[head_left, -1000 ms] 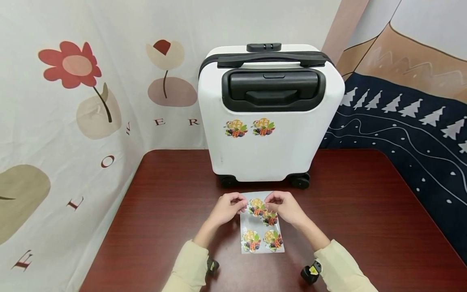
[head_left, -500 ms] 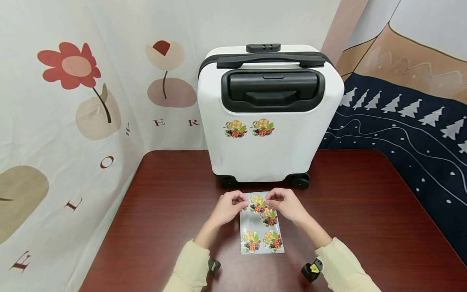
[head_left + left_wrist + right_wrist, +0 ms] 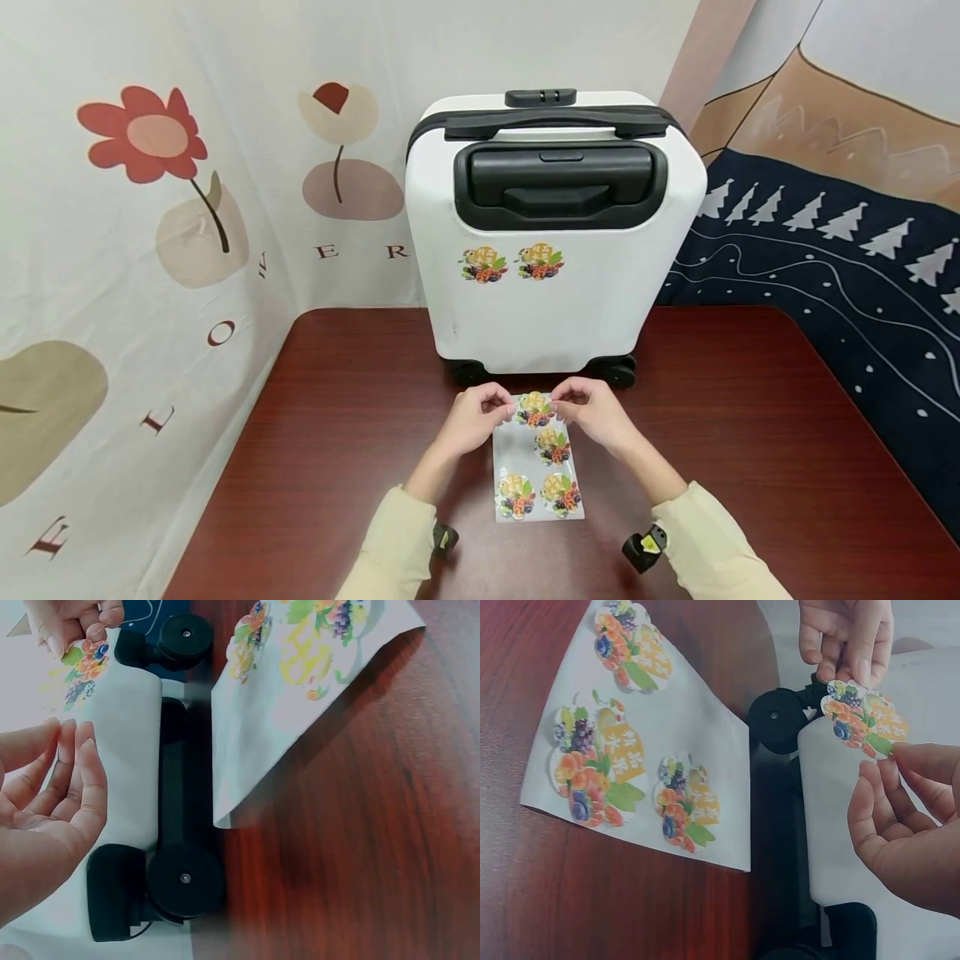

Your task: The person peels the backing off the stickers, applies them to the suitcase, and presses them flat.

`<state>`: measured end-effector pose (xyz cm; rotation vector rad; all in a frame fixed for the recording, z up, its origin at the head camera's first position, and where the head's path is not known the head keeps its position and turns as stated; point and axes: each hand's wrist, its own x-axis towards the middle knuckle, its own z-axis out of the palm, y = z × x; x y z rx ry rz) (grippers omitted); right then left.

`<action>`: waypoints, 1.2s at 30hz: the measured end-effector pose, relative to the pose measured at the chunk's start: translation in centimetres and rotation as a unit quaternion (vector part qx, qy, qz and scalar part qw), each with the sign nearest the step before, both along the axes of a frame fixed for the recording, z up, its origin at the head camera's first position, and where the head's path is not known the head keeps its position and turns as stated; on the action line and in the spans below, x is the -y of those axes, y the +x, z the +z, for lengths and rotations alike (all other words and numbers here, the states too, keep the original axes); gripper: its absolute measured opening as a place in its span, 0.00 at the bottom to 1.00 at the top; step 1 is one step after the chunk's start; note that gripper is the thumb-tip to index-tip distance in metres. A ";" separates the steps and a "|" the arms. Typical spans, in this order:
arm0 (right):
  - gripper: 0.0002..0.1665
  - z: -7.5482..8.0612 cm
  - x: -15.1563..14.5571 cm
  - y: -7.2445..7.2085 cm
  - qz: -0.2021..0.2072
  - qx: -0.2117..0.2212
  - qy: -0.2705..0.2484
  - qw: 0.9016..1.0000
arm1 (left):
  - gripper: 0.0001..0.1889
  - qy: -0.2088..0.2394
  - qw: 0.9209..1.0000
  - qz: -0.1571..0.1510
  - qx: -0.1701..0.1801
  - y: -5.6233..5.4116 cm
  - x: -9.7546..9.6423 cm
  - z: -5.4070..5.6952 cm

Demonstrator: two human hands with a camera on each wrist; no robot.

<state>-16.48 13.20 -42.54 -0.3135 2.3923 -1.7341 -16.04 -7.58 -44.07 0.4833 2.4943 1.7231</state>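
Note:
Between my two hands a fruit sticker (image 3: 535, 409) with a scalloped outline and yellow lettering is held up by its opposite edges. My left hand (image 3: 472, 418) pinches one side between thumb and fingertips. At the other side, my right hand (image 3: 592, 412) pinches the edge the same way, seen closely in the right wrist view, where the sticker (image 3: 862, 720) overlaps the suitcase. Below lies a white backing sheet (image 3: 512, 454) bearing three more such stickers, its edges lifting in the wrist views. Behind the hands stands a white suitcase (image 3: 525, 325) with two matching stickers side by side.
The suitcase rests on black wheels (image 3: 617, 372) on a dark red-brown wooden table (image 3: 337, 433). A black telescoping handle (image 3: 562, 175) sits in its upper part. Printed cloth (image 3: 225, 50) hangs behind and to the left; a navy tree-patterned one (image 3: 817, 275) hangs at right.
Both hands have moved up and away from the body, carrying the sticker toward the top of the sheet. It overlaps the sticker below less now. Sheet and suitcase stay in place.

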 end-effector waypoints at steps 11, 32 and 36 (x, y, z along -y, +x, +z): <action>0.03 1.6 -0.7 -0.9 -0.019 -0.035 0.000 0.999 | 0.02 -0.015 0.999 0.008 -0.033 -0.8 -0.9 1.9; 0.06 7.0 -2.0 -2.5 -0.052 -0.100 0.007 0.994 | 0.03 -0.007 0.994 0.036 -0.103 -3.4 -3.0 6.0; 0.06 7.6 -2.3 -3.0 -0.059 -0.114 0.013 0.992 | 0.03 -0.001 0.991 0.046 -0.123 -3.7 -3.5 6.9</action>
